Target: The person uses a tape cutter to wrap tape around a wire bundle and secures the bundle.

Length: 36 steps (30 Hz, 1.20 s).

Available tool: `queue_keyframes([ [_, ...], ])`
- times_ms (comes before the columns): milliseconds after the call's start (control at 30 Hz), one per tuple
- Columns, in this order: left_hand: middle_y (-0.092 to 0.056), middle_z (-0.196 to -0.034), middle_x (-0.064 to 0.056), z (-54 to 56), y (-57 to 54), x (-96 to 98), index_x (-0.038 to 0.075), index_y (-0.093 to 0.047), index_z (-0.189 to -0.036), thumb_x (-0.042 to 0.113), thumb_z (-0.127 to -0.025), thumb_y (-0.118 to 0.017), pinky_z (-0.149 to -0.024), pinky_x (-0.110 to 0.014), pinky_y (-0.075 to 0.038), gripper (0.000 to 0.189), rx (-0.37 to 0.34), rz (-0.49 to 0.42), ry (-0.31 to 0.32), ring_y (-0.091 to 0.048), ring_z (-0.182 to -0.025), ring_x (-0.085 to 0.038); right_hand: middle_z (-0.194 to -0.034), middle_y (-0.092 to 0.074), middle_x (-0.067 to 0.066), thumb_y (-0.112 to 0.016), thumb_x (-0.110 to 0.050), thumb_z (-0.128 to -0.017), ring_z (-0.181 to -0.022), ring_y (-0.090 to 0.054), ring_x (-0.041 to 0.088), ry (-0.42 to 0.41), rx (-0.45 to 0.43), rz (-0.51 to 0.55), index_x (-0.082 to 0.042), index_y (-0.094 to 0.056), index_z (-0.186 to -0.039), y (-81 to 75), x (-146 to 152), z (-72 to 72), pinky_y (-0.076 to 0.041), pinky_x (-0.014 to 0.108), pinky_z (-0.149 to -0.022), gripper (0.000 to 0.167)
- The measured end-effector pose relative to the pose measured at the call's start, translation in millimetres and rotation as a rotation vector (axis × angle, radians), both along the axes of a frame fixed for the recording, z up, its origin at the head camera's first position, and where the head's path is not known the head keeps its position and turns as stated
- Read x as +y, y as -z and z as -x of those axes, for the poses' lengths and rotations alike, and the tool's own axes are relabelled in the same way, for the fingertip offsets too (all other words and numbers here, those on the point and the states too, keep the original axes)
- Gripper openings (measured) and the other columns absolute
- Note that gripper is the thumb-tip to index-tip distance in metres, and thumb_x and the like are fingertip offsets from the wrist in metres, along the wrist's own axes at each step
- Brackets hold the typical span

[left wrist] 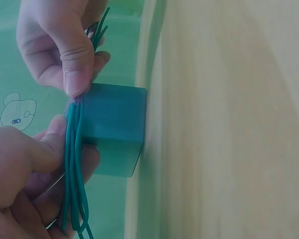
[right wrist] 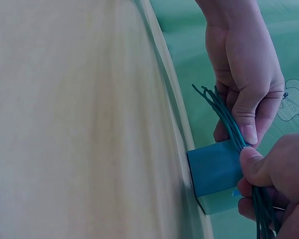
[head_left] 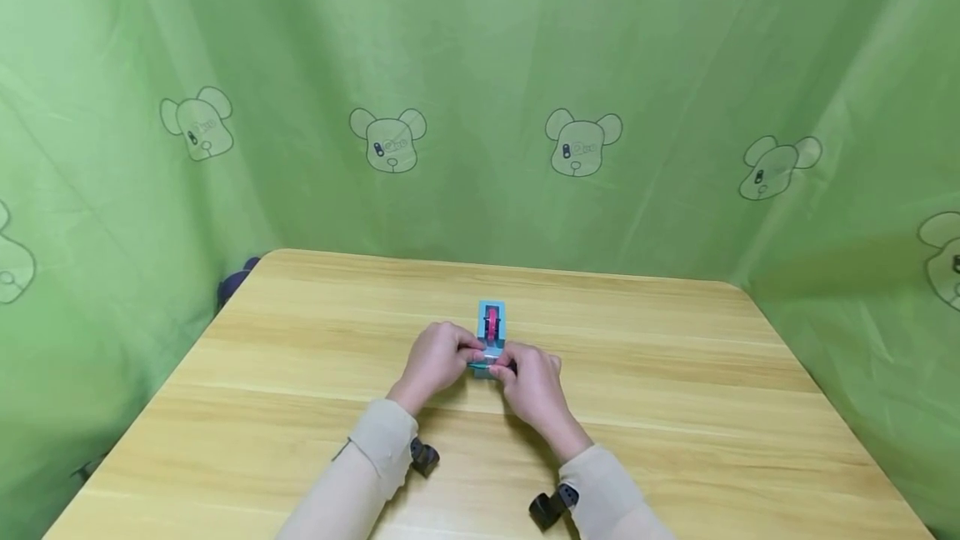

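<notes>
A light-blue tape dispenser (head_left: pixel 492 307) with a pink-red roll (head_left: pixel 492 324) stands on the table, its front end towards me. Across that end lies a bundle of thin green wires (right wrist: pixel 224 112), loose ends sticking out on both sides. My left hand (head_left: pixel 442 357) pinches the bundle left of the middle, between thumb and fingers. Close beside it, my right hand (head_left: pixel 534 382) pinches the bundle from the right. Both thumbs nearly meet at the dispenser's front edge, as the left wrist view shows. The fingers hide the middle of the bundle.
The wooden table (head_left: pixel 300 373) reaches out on all sides of the hands. Green curtains (head_left: pixel 480 40) with mouse-head prints hang behind and beside it. A dark purple object (head_left: pixel 235 282) shows past the table's left back edge. Black wrist cameras (head_left: pixel 551 508) sit at both cuffs.
</notes>
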<state>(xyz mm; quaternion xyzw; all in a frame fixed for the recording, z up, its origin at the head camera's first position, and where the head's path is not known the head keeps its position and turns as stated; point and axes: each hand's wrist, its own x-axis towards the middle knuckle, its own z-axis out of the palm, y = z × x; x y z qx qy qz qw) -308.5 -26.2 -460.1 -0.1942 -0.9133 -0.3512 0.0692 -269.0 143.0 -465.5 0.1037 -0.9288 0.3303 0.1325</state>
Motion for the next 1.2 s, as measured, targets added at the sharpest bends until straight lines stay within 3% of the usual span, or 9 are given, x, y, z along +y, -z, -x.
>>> queue_keyframes([
  [700,-0.075,-0.093,0.005,-0.4,-1.9,0.0,0.02,-0.081,-0.088,0.015,-0.086,-0.078,-0.086,-0.036,-0.053,0.006,-0.058,-0.045,-0.005,-0.069,-0.091,-0.016,-0.067,-0.061,-0.012,-0.079,-0.014,-0.083,-0.071,-0.057,0.013,0.001,-0.015,0.012,-0.019,-0.061,-0.067,0.8,1.7,0.4,-0.032,0.046,-0.085,0.025],
  [1200,-0.075,-0.093,0.005,1.5,-0.5,-0.8,0.019,-0.081,-0.092,0.019,-0.087,-0.076,-0.081,-0.033,-0.054,0.006,-0.067,-0.041,0.021,-0.068,-0.089,-0.013,-0.067,-0.063,-0.013,-0.08,-0.015,-0.083,-0.072,-0.059,0.013,-0.04,-0.038,0.029,-0.019,-0.066,-0.069,-4.6,8.2,-0.4,-0.035,0.052,-0.09,0.02],
])
